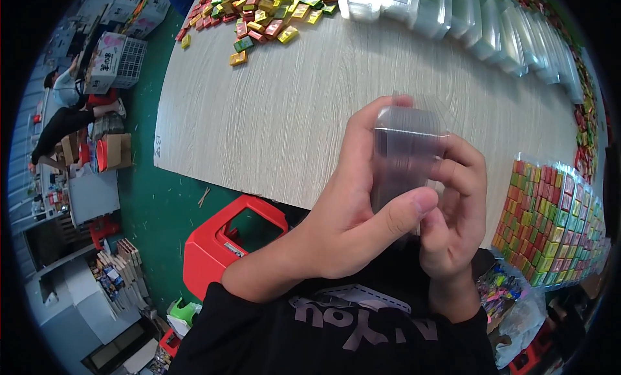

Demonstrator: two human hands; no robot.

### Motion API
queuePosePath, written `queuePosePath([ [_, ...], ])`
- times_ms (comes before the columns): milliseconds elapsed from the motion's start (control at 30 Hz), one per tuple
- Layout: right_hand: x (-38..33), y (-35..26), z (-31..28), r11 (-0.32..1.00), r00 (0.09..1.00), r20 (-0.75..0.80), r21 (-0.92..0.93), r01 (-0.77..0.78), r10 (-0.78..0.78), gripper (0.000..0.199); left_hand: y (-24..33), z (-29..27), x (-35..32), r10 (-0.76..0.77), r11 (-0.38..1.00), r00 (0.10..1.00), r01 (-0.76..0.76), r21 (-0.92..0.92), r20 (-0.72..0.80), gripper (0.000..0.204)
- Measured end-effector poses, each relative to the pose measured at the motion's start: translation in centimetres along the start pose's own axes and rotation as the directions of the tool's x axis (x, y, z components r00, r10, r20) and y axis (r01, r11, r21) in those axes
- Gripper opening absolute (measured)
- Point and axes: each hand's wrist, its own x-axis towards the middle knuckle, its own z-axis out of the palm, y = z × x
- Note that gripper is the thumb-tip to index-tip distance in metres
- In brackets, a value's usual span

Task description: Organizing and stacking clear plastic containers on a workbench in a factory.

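Note:
Between my two hands, above the near part of the table, is a clear plastic box [409,132], blurry and see-through; it may be several nested together. My left hand [362,207] wraps its left side, with the thumb across the near face. Curled fingers of my right hand [460,203] grip the right side, and its thumb lies close to the left thumb. The lower end of the box is hidden behind the thumbs.
Clear plastic boxes [466,19] stand in a row along the far right. Small red, yellow and green packs [259,16] lie heaped at the far left, and more fill clear packaging [546,223] at right. A red stool [210,246] stands by the table's near-left edge. A person [65,110] bends over at far left.

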Motion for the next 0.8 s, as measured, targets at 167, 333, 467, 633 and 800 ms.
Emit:
queuePosePath([
  [167,0.2,-1.0,0.1,0.987,1.000,-0.007,-0.162,-0.018,0.017,0.029,-0.7,0.4,0.2,0.033,0.998,0.995,-0.029,0.050,-0.095,0.069],
  [333,0.1,-1.4,-0.2,0.935,0.998,0.032,-0.349,0.058,-0.050,0.030,-0.7,0.7,0.2,-0.013,0.994,0.995,0.023,0.103,-0.096,0.067],
  [467,-0.8,-1.0,-0.7,0.952,1.000,-0.015,-0.306,-0.002,-0.003,0.032,-0.8,0.3,0.2,-0.048,0.996,0.993,0.056,0.075,-0.109,0.066],
  [633,0.2,-1.6,-1.2,0.925,0.994,0.108,-0.378,0.050,-0.010,0.038,-1.1,1.0,0.5,-0.023,0.994,0.987,0.040,0.105,-0.159,0.068],
  [800,0.4,-1.7,-1.1,0.973,0.989,0.130,-0.225,-0.045,0.076,0.048,-1.3,1.0,0.4,-0.009,0.990,0.987,0.032,0.140,-0.162,0.069],
])
